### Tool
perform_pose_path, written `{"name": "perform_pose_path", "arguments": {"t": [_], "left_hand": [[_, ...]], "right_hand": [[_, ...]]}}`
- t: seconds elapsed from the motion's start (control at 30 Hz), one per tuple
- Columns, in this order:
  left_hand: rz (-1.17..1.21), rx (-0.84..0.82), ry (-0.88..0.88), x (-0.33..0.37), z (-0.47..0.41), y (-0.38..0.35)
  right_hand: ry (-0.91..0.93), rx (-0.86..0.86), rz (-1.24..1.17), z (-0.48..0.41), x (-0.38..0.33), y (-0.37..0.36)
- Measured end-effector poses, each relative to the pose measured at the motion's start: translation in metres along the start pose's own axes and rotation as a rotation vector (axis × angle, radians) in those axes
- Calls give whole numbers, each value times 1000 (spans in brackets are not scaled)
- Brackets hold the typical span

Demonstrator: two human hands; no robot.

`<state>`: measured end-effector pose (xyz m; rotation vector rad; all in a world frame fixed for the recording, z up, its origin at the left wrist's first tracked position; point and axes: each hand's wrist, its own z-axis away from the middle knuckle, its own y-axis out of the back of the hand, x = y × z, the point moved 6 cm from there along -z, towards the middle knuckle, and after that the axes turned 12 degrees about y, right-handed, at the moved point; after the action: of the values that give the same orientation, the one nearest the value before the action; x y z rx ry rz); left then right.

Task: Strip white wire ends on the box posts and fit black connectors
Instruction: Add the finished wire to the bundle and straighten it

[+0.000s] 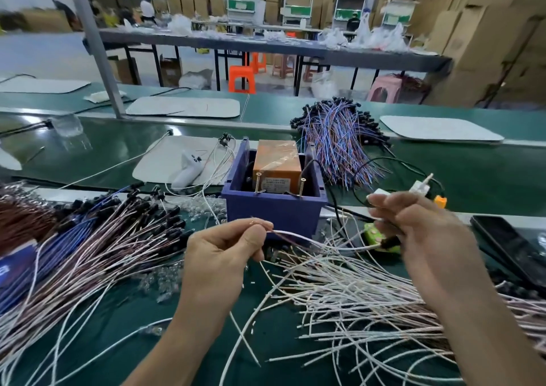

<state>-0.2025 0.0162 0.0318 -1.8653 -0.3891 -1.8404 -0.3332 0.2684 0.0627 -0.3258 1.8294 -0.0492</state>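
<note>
Left hand (224,252) pinched one end of a wire (319,241) | right hand (419,232) curled round its other end, at a black connector (390,242) | wire stretched between hands, just before the box (274,210), apart from its posts (258,182)

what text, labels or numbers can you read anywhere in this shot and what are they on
Nothing here is legible enough to quote.
Small white label on the orange block inside the blue plastic box: printed lines, too small to read.
Blue packet at the left edge of the bench: white marks, cut off and blurred.
Green panels on the far white racks: blurred, unreadable.
</note>
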Motion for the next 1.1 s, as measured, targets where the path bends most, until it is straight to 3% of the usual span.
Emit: {"name": "perform_pose_path", "arguments": {"t": [0.1, 0.2, 0.33, 0.53, 0.63, 0.87, 0.93, 1.03, 1.1], "left_hand": [[-66, 17, 7, -5, -3, -4], [-111, 28, -4, -6, -4, -6], [-115, 44, -10, -6, -5, -5], [-99, 32, 36, -5, -7, 4], [-123, -57, 123, -6, -9, 7], [-252, -241, 353, -4, -19, 38], [-89, -284, 439, -4, -22, 56], [601, -625, 481, 11, -15, 56], [750, -666, 502, 8, -16, 57]], "right_hand": [[264, -144, 532, 3, -19, -18], [360, -431, 740, 30, -9, -63], [440, -526, 802, 55, 22, -109], [409, -476, 561, 52, 36, -109], [427, -388, 516, 47, 29, -96], [721, -263, 793, 51, 1, -75], [742, -248, 830, 53, 0, -75], [698, -264, 856, 54, 5, -78], [624, -310, 851, 56, 12, -81]]}}
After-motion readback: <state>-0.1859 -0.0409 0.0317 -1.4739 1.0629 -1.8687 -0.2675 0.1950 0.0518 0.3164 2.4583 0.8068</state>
